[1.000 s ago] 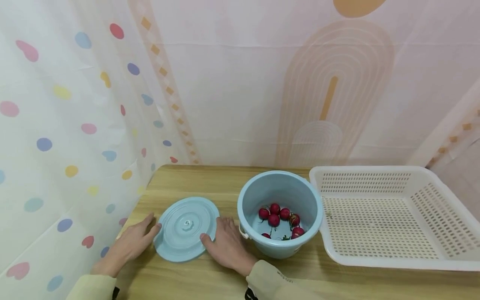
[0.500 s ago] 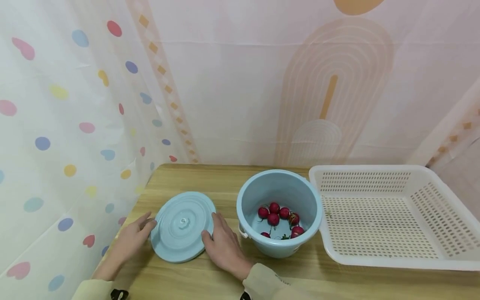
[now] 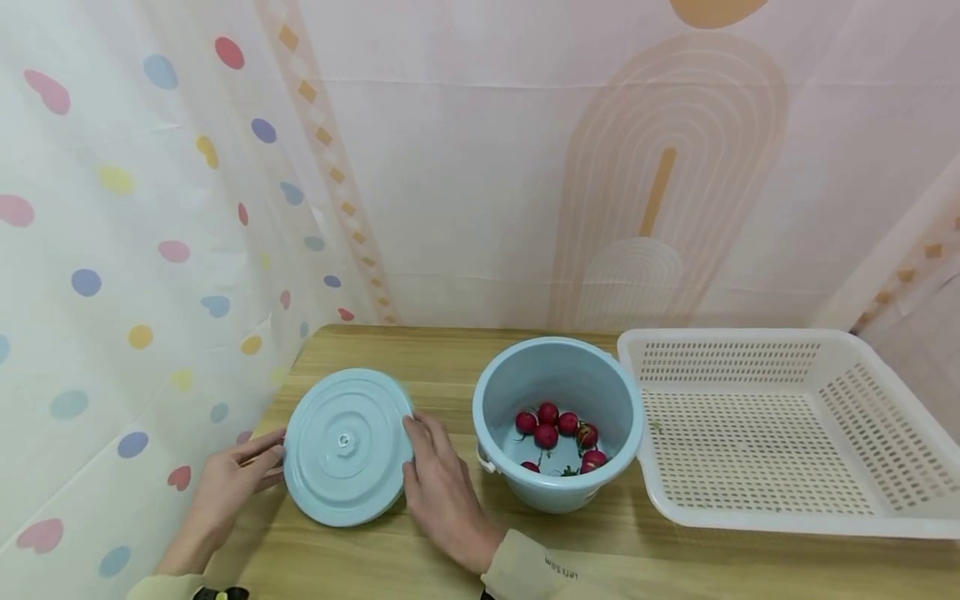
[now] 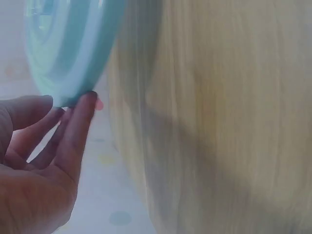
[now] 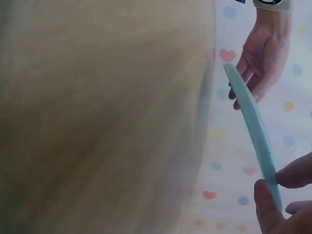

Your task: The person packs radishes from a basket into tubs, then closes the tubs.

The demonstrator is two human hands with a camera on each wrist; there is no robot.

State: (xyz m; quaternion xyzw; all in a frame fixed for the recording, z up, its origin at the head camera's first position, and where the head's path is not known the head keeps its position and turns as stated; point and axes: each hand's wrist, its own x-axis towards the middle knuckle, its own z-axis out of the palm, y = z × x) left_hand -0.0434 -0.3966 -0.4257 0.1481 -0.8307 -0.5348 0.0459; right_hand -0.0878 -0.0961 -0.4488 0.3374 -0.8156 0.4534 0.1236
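A round light-blue lid (image 3: pixel 348 487) with a small centre knob hangs tilted above the wooden table, clear of its surface in the left wrist view. My left hand (image 3: pixel 225 487) is at its left edge, thumb and fingertips meeting the rim (image 4: pixel 73 92). From the other side my right hand (image 3: pixel 446 496) pinches the right edge, thumb on one face and fingers on the other, as the right wrist view shows. Beside that hand stands a light-blue bucket (image 3: pixel 555 497), upright and uncovered. Several red radishes (image 3: pixel 546 436) lie on its bottom.
To the right of the bucket is a white perforated plastic basket (image 3: pixel 787 521). A patterned cloth (image 3: pixel 465 183) hangs behind and along the left side of the wooden table (image 3: pixel 360 571). The bucket's white handle end (image 3: pixel 486 461) sticks out on its left.
The lid has risen off the table and moved left, tilting. Both hands have shifted left with it, and the right hand now grips its edge. The bucket and basket have stayed put.
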